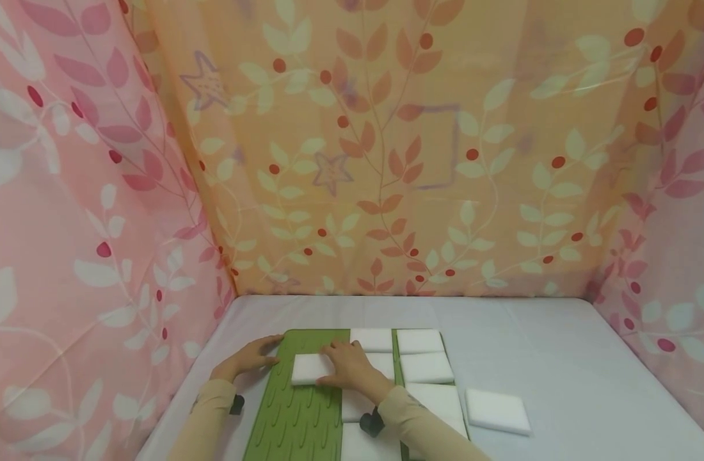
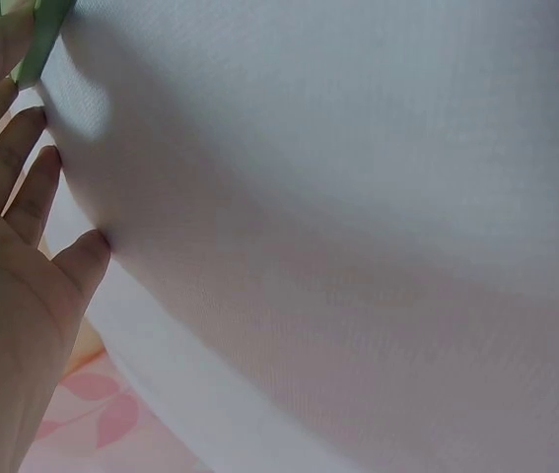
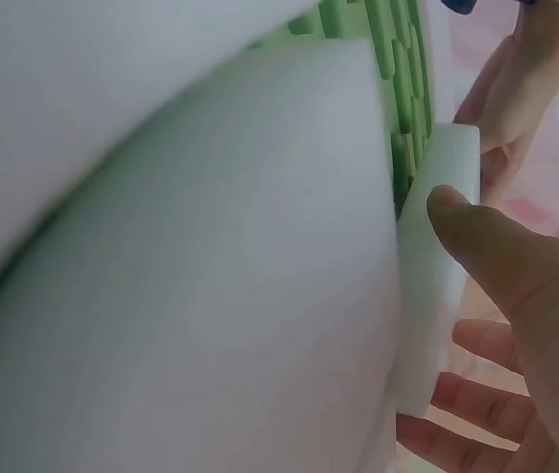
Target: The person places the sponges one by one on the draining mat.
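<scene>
A green mat [image 1: 312, 410] with raised ridges lies on the table, its right part covered by several white sponges. My right hand [image 1: 352, 368] grips one white sponge [image 1: 307, 369] over the mat's bare left part. In the right wrist view, the thumb [image 3: 481, 236] lies on one side of that sponge [image 3: 442, 256] and the fingers on the other. My left hand [image 1: 248, 358] touches the mat's far left edge with its fingers spread. In the left wrist view, thumb and index meet the green edge [image 2: 42, 44], while the other fingertips rest on the tablecloth.
One loose white sponge [image 1: 498, 411] lies on the tablecloth right of the mat. Two columns of sponges, including a far one [image 1: 419, 341], sit on the mat. Patterned cloth walls [image 1: 386, 160] enclose the white table [image 1: 565, 358] at the back and both sides.
</scene>
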### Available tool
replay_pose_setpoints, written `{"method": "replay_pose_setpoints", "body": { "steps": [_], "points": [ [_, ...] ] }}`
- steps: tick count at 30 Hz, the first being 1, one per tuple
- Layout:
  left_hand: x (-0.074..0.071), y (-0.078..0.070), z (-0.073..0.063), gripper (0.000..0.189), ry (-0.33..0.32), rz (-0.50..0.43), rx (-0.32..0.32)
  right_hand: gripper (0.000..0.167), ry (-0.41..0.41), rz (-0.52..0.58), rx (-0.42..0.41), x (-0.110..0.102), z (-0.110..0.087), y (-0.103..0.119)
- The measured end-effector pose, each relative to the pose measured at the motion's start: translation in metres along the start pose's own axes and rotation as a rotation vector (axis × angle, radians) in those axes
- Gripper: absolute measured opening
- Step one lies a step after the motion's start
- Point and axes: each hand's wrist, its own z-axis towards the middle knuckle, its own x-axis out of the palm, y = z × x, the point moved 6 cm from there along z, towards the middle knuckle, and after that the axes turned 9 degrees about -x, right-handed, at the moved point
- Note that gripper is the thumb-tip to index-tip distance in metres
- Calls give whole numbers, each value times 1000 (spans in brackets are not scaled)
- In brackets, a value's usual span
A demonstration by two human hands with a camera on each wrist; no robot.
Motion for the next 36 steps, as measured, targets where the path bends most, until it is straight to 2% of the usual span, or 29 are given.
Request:
{"method": "replay_pose_setpoints", "body": {
  "steps": [4, 9, 16, 20, 28, 32, 36],
  "points": [
    [-1, -1, 0, 61, 0, -2, 28, 68, 3, -3, -2, -3, -1, 1],
    [1, 0, 2, 62, 6, -2, 29, 68, 4, 13, 7, -6, -5, -3],
    [1, -1, 2, 61, 10, -9, -5, 63, -15, 59, 15, -12, -8, -14],
    [0, -1, 0, 61, 4, -12, -21, 63, -34, 61, 22, -20, -12, -20],
    [-1, -3, -3, 61, -2, -17, -5, 62, -75, 74, 27, -37, -23, -34],
    [0, -4, -3, 62, 1, -7, 7, 61, -95, 106, 42, -43, -29, -46],
    [1, -4, -4, 63, 12, -6, -7, 59, -127, 143, 53, -50, -37, -56]
  ]
}}
